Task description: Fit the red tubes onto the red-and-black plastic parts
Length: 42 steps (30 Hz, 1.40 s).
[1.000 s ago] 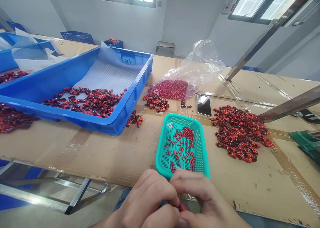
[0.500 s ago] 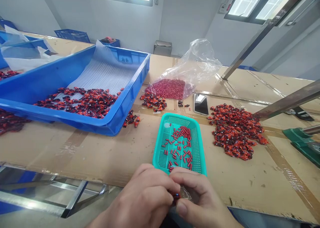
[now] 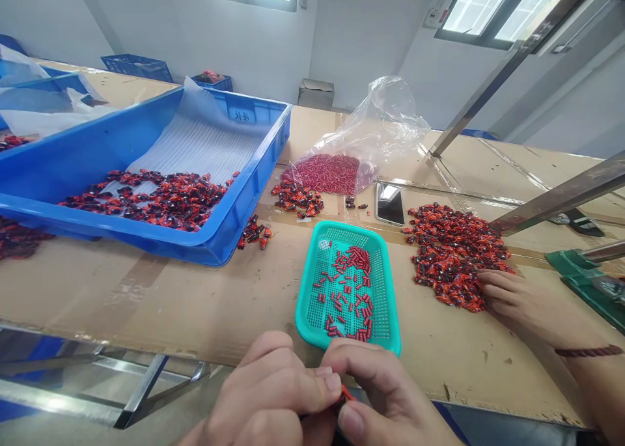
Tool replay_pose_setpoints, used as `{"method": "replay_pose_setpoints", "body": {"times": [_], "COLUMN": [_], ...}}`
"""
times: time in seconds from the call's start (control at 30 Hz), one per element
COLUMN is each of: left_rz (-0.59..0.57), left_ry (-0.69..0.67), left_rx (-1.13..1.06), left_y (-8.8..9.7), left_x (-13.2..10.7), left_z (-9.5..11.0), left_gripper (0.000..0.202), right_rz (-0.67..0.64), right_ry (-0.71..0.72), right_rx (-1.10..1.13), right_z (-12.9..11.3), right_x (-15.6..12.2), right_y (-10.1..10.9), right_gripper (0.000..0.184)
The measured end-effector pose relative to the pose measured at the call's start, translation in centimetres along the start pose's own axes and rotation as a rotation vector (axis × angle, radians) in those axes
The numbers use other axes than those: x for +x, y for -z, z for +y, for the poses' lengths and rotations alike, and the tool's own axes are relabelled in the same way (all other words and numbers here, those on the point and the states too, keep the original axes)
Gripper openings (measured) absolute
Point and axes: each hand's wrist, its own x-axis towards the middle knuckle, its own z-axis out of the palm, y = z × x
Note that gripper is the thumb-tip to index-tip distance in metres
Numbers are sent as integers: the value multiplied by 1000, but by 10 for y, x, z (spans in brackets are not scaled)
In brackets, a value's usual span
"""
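My left hand (image 3: 278,390) and my right hand (image 3: 385,394) meet at the table's front edge, fingers pinched together. Between them is a small red-and-black wrapped piece (image 3: 344,394), mostly hidden by the fingertips; both hands grip it. Just beyond my hands stands a turquoise perforated plastic basket (image 3: 303,290) with small dark red cylinders (image 3: 359,257) scattered over its bottom. To the right of the basket lies a pile of red-and-black wrapped pieces (image 3: 449,244).
Another person's hand (image 3: 517,299) reaches into the right pile. A large blue crate (image 3: 215,250) with wrapped pieces stands left. Behind the basket lie a clear bag (image 3: 385,127) of pinkish-red bits and a phone (image 3: 390,203). Metal bars (image 3: 561,195) slant across the right.
Another person's hand has come in from the right onto the pile. My hands have shifted slightly down and left, and the clear film seen between my fingers no longer shows.
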Motion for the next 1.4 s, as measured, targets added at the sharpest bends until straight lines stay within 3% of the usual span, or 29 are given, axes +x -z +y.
{"method": "replay_pose_setpoints", "body": {"times": [0.1, 0.2, 0.27, 0.33, 0.4, 0.5, 0.6, 0.67, 0.73, 0.83, 0.9, 0.97, 1.03, 1.07, 1.17, 1.23, 1.3, 1.4], "left_rz": [117, 119, 71, -60, -153, -213, -284, -339, -379, -413, -419, -406, -373, -354, -291, -249, -209, -151], "left_ry": [-90, -146, -60, 19, 5, -59, 78, 189, 281, 375, 410, 430, 435, 432, 411, 411, 434, 482], "left_rx": [-14, -2, 30, 28, 37, 277, 555, 653, 716, 736, 701, 634, 540, 483, 281, 139, 21, -113], "left_y": [-8, -9, -4, 2, 8, 16, 24, 27, 26, 21, 19, 18, 20, 21, 26, 29, 30, 28], "left_x": [-3, -1, 3, 10, 18, 28, 37, 43, 51, 62, 68, 73, 75, 75, 70, 62, 51, 37], "left_z": [-4, -3, 1, 5, 1, -29, -77, -108, -133, -159, -169, -173, -171, -167, -145, -124, -104, -79], "left_gripper": [27, 26, 15, 11, 10, 3, 12, 18, 14, 19, 22, 21, 19, 22, 31, 31, 27, 18], "right_rz": [8, 22, 54, 109, 163, 359, 684, 761, 751, 768, 799, 751, 561, 398, -41, -222, -319, -361], "right_ry": [35, 48, 61, 109, 140, 75, -36, -95, -148, -161, -72, 78, 171, 178, 95, 35, -4, -11], "right_rx": [-31, -40, -63, -125, -234, -520, -916, -1197, -1429, -1580, -1535, -1431, -1322, -1230, -1075, -1087, -1131, -1174], "right_z": [3, 6, 6, 5, 4, 8, 23, 35, 46, 53, 49, 38, 23, 15, -1, -2, 2, 12], "right_x": [-1, 0, 1, 2, -1, -12, -25, -31, -35, -35, -32, -26, -19, -14, 4, 17, 29, 40], "right_y": [-1, -5, -7, -5, 4, 41, 103, 147, 182, 202, 192, 169, 137, 121, 83, 69, 62, 58], "right_gripper": [60, 64, 64, 60, 50, 35, 37, 48, 46, 47, 52, 48, 35, 28, 20, 18, 15, 11]}}
